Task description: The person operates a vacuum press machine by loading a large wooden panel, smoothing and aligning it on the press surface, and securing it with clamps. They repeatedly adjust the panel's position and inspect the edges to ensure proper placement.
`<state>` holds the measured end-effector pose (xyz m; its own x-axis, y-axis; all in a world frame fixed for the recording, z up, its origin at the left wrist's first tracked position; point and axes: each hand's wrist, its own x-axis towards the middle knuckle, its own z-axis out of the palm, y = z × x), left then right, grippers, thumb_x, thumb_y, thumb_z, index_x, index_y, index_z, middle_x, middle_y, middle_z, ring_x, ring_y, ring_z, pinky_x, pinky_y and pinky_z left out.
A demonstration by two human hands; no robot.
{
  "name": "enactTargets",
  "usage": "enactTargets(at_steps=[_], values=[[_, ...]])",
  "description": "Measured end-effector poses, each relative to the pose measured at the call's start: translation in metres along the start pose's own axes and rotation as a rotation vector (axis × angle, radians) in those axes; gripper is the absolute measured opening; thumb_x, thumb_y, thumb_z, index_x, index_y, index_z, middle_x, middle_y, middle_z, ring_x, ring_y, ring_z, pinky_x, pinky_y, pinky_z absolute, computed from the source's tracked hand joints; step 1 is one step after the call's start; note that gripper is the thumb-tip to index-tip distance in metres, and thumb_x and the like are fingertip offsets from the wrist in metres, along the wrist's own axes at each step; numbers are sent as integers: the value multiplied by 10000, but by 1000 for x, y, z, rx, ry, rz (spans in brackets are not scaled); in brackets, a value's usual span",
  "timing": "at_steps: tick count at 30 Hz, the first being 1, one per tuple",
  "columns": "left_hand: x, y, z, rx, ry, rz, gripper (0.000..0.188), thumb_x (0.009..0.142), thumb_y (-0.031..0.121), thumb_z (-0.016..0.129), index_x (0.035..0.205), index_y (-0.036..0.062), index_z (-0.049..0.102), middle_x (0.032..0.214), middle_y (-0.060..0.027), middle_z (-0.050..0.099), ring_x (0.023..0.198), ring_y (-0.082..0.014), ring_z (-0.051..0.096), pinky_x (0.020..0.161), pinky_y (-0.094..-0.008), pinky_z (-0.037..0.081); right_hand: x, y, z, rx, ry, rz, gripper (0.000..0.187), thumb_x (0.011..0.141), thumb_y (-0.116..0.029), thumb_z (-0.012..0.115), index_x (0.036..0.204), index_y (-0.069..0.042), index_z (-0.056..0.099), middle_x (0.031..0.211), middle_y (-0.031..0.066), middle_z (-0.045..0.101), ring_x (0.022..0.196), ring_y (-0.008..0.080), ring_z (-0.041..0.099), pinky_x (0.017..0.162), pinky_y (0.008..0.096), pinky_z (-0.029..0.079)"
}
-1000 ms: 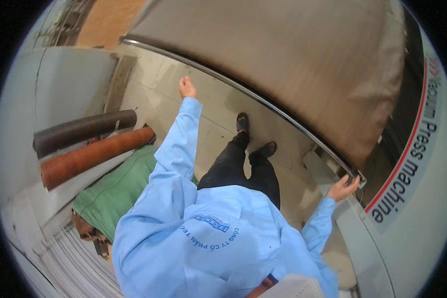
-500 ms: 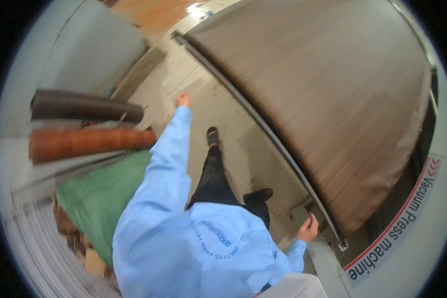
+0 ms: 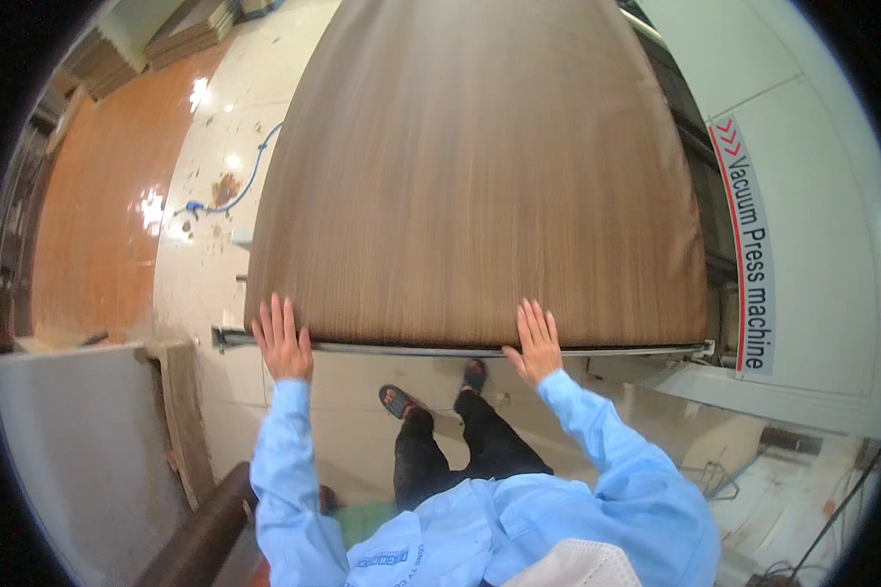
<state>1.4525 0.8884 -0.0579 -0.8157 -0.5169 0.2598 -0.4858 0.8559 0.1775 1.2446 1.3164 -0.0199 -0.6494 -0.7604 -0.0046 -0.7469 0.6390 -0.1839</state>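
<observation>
A wide brown wood-grain sheet (image 3: 480,186) stretches away from me over a long bed, with a thin metal bar (image 3: 440,348) along its near edge. My left hand (image 3: 283,342) lies at the near left corner of the sheet, fingers spread and stretched forward. Further right, my right hand (image 3: 534,342) is at the same near edge, its fingers extended over the sheet. Both palms face down and neither holds anything. Whether the fingers press on the sheet or hover just over it I cannot tell.
A grey machine housing (image 3: 803,196) with a printed label runs along the right side. To the left, a blue hose (image 3: 250,181) lies on the pale floor beside a glossy orange-brown panel (image 3: 108,205). A dark roll (image 3: 196,533) and a grey board (image 3: 88,430) stand at lower left.
I have turned to face the sheet's near end. Both hands, earlier apart from the sheet beside my body, now reach forward to its near edge with fingers extended.
</observation>
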Motion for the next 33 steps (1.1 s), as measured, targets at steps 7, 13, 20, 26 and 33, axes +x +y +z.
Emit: enactTargets(at_steps=[7, 13, 20, 26, 33], values=[[46, -9, -17, -126, -4, 47, 632, 942, 266, 546, 1510, 69, 352, 1609, -136, 259, 1501, -350, 170, 1211, -547, 80, 15, -21, -24, -2, 54, 90, 879, 873, -404, 662, 1524, 13, 244, 1603, 208, 210, 1493, 383, 171, 1203, 538, 141], [103, -12, -2, -47, -215, 167, 651, 930, 322, 564, 1514, 112, 365, 1626, -111, 218, 1513, -338, 125, 1214, -550, 62, 178, -76, 27, 107, 167, 93, 845, 909, -481, 589, 1521, 2, 264, 1602, 197, 221, 1491, 379, 176, 1203, 534, 144], [75, -29, -3, -72, -238, 154, 645, 922, 345, 573, 1500, 118, 397, 1627, -98, 225, 1512, -335, 132, 1212, -543, 62, 95, -128, 34, 19, 40, 343, 773, 920, -448, 589, 1508, -25, 319, 1594, 168, 264, 1488, 350, 196, 1203, 520, 147], [86, -23, -7, -102, -313, 97, 611, 936, 322, 560, 1486, 99, 414, 1617, -121, 249, 1506, -356, 152, 1206, -549, 64, -53, -123, 34, 57, 282, 917, 610, 879, -284, 684, 1390, -17, 483, 1502, 192, 417, 1403, 381, 352, 1142, 497, 299], [82, 111, -4, -393, -352, 626, 619, 933, 293, 579, 1484, 73, 399, 1603, -136, 274, 1507, -357, 146, 1203, -561, 61, -190, -80, -12, 121, 445, 1550, 411, 905, -226, 656, 1265, -43, 579, 1310, 159, 579, 1221, 372, 503, 1049, 472, 409]])
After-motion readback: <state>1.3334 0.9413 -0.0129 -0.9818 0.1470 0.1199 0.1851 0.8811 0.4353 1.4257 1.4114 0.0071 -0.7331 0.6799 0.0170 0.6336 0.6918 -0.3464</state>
